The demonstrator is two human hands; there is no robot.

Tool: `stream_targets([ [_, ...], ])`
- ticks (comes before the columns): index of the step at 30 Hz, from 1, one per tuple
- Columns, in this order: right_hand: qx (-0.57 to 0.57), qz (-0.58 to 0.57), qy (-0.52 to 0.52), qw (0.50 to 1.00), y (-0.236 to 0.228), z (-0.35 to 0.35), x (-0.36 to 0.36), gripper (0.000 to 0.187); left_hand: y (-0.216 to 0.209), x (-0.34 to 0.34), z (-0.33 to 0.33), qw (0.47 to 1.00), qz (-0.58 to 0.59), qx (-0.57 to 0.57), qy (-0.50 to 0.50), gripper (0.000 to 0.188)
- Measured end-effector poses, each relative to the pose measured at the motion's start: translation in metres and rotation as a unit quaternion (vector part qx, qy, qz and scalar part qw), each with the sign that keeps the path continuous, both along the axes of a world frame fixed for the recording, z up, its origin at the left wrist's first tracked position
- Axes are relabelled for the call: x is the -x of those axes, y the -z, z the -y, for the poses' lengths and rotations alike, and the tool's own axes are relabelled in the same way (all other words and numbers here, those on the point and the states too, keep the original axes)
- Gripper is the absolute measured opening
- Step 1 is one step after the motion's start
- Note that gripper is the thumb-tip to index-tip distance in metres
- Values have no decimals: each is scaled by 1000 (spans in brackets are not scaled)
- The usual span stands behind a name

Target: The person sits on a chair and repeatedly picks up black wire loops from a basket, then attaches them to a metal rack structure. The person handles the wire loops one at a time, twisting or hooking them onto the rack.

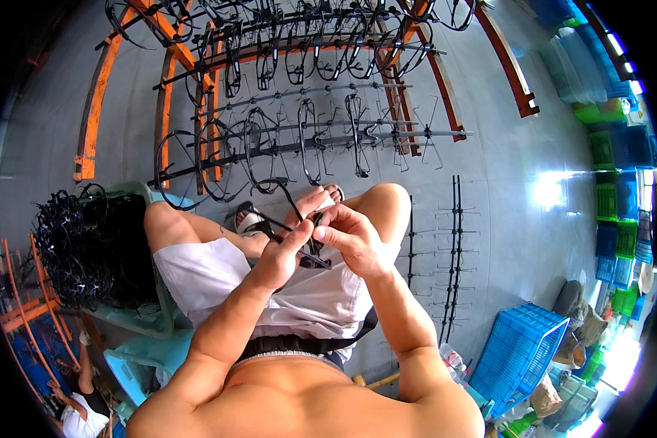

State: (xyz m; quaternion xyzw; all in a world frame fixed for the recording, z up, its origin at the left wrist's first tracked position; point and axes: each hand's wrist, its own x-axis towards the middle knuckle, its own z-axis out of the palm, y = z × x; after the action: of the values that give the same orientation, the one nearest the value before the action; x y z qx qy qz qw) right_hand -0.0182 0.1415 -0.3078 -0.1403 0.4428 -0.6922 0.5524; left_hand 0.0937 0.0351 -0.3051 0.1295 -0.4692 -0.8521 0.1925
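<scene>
Over my lap, my left hand [285, 255] is closed around a thin black looped frame part [316, 260], whose long curved arm sticks out past the fingers toward the rack. My right hand [348, 237] pinches a small dark piece of it between thumb and forefinger, close beside the left fingertips. Fingers cover much of the part, so its full shape does not show. Just beyond my hands is a black hanging bar [299, 146] with hooks, on which several similar black looped parts hang.
Orange rack frames [95, 109] with more hanging black parts stand ahead. A light green crate [164, 310] heaped with black parts [87, 248] sits at my left. Hooked rods [455, 255] lie on the floor to the right, near a blue crate [518, 358]. Another person [84, 409] is at lower left.
</scene>
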Motion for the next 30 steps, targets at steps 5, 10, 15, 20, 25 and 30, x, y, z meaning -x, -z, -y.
stream_targets([
  [5,105,-7,65,992,-8,-2,8,10,-16,-2,-21,997,-33,74,-15,52],
  [10,163,132,156,965,-12,-11,12,8,-88,10,-27,843,39,524,-117,34],
  [15,216,126,160,955,-37,-14,10,12,-58,2,-25,926,-9,365,-102,24],
  [20,-12,-19,214,977,-50,9,3,23,-16,-9,-37,956,32,286,-59,26],
  [25,-46,-53,170,983,-30,17,-6,32,32,-33,-40,894,169,413,-30,30],
  [30,-51,-143,177,972,-87,25,-19,31,-30,-56,-16,926,175,323,82,37],
])
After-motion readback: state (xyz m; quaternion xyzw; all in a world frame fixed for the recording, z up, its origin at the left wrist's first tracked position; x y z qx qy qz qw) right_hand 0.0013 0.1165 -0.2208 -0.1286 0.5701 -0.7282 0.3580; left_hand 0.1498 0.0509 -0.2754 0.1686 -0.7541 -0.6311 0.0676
